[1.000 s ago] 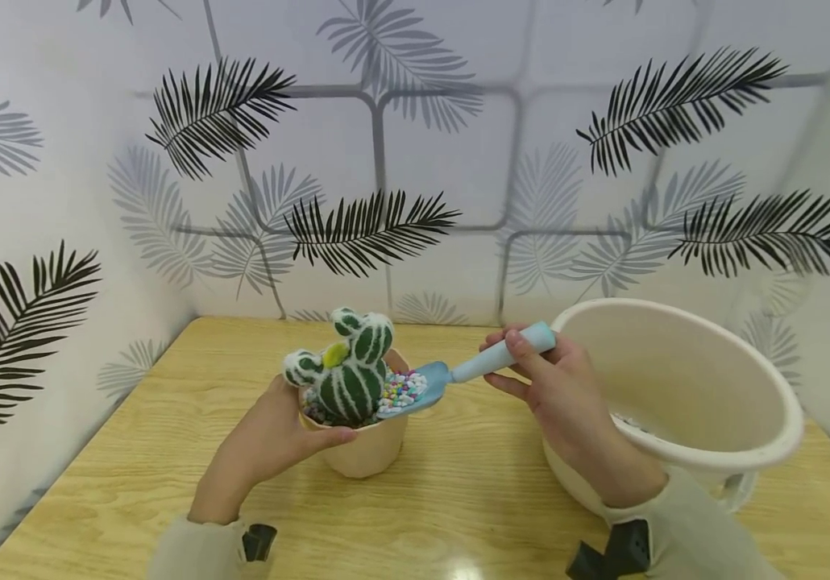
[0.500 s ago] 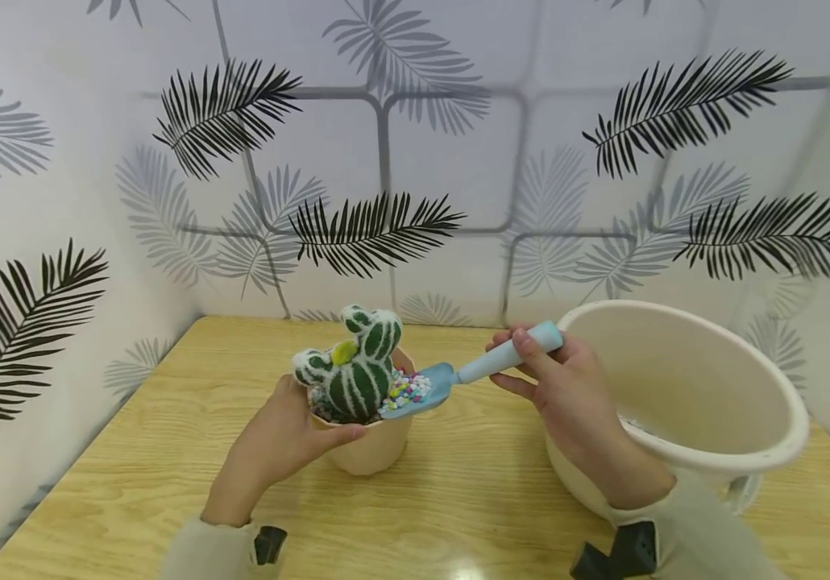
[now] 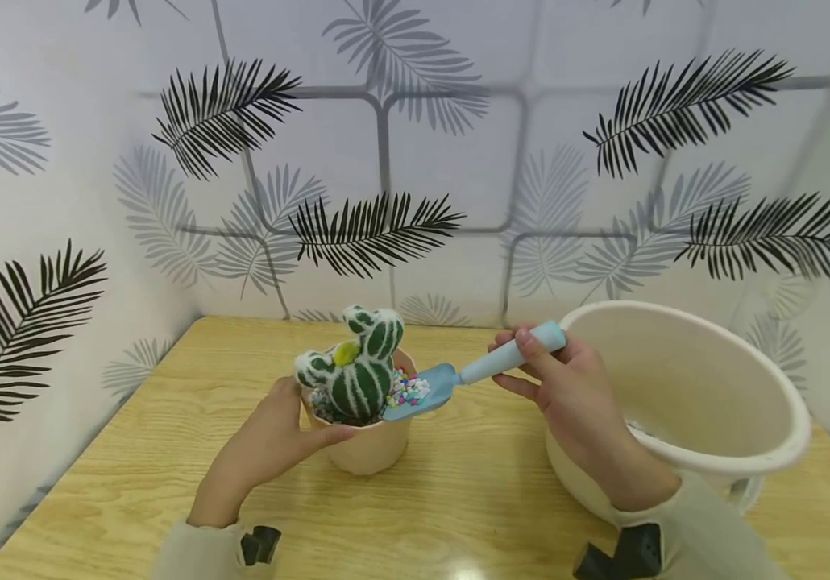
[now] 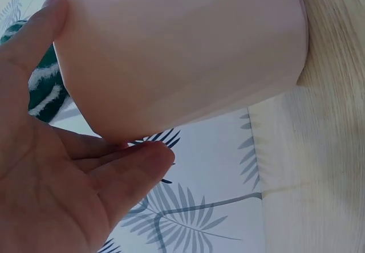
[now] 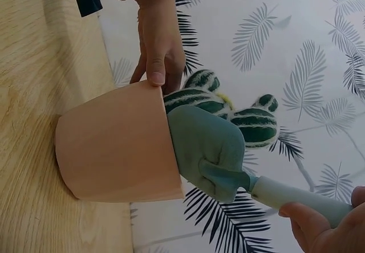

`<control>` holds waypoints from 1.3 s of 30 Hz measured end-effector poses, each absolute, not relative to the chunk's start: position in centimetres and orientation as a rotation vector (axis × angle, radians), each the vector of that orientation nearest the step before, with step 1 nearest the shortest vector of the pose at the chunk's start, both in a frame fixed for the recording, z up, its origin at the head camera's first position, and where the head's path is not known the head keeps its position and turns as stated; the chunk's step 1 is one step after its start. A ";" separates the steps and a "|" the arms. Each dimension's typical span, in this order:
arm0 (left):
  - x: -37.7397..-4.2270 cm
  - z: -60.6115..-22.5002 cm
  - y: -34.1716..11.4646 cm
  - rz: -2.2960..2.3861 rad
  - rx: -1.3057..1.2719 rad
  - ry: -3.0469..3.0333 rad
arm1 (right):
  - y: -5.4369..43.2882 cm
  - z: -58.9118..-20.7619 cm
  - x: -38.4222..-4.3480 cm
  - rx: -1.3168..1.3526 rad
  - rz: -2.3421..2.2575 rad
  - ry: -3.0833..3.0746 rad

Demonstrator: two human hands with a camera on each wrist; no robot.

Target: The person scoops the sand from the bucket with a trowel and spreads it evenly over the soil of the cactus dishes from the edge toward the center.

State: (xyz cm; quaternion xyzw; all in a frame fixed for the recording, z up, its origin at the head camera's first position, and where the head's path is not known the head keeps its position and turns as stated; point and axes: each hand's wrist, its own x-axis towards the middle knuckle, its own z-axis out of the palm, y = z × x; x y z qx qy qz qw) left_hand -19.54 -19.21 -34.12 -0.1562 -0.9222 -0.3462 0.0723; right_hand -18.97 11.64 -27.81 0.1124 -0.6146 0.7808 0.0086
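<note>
A beige flowerpot (image 3: pixel 371 453) stands upright on the table, holding a green, white-striped toy cactus (image 3: pixel 358 391) with a yellow flower. My left hand (image 3: pixel 259 455) grips the pot's rim from the left, thumb at the near side and fingers round the far side. In my right hand (image 3: pixel 567 395) is the handle of a light blue hand trowel (image 3: pixel 438 388), pinched between thumb and fingers. The trowel's blade rests its tip at the pot's right rim, next to the cactus. White and coloured pebbles (image 3: pixel 409 388) lie on the blade's front part. The right wrist view shows the blade's underside against the rim.
A large cream bucket (image 3: pixel 676 461) stands right of the pot, its wall close behind my right forearm. The wooden table (image 3: pixel 458 515) ends at a leaf-patterned wall (image 3: pixel 451 274) at the back.
The view has shifted slightly. My left thumb has slid a little left along the pot's near rim. The trowel stays at the rim with pebbles on it.
</note>
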 end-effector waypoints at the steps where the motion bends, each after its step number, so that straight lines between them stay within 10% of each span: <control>1: -19.5 -34.1 -19.3 -1.039 -0.471 -2.777 | 11.6 -27.9 -19.0 0.347 2.444 -1.919; 39: -18.0 -32.3 -17.1 -0.694 -0.138 -2.914 | 11.1 -27.5 -19.2 0.344 2.392 -1.956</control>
